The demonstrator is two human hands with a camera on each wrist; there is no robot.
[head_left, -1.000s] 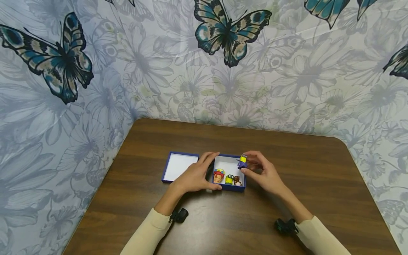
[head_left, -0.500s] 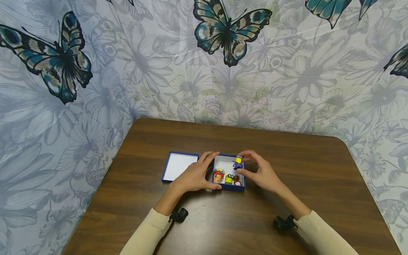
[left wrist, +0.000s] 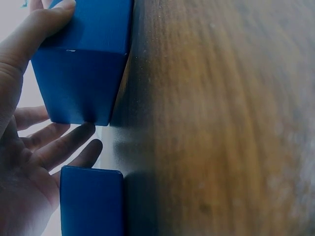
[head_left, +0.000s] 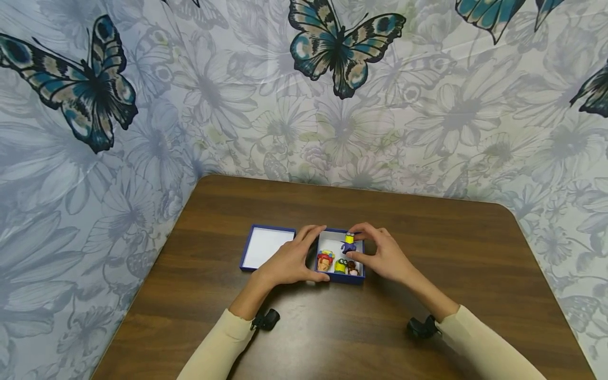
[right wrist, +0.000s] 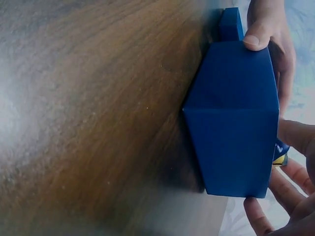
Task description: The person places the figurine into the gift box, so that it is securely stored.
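A blue box (head_left: 344,279) with a white inside lies on the table. My left hand (head_left: 287,262) steadies it, thumb on the near wall and fingers at the far side; in the left wrist view the thumb rests on the blue box wall (left wrist: 81,81). Between thumb and fingers my right hand (head_left: 388,257) pinches a small purple toy figure (head_left: 349,246) with a yellow head, over the box's far half. Along the near wall inside stand a red-and-tan toy figure (head_left: 325,260), a yellow-green one with big eyes (head_left: 340,265) and a brown-and-white one (head_left: 352,268).
To the left of the box lies its shallow blue lid (head_left: 266,248), white inside facing up, partly behind the left hand. Brown wooden table (head_left: 313,332) runs all round. A butterfly-patterned cloth (head_left: 266,121) hangs behind the table's far edge.
My right hand has moved left with the purple figure, from the box's right edge to over its inside. The left hand has stayed on the box.
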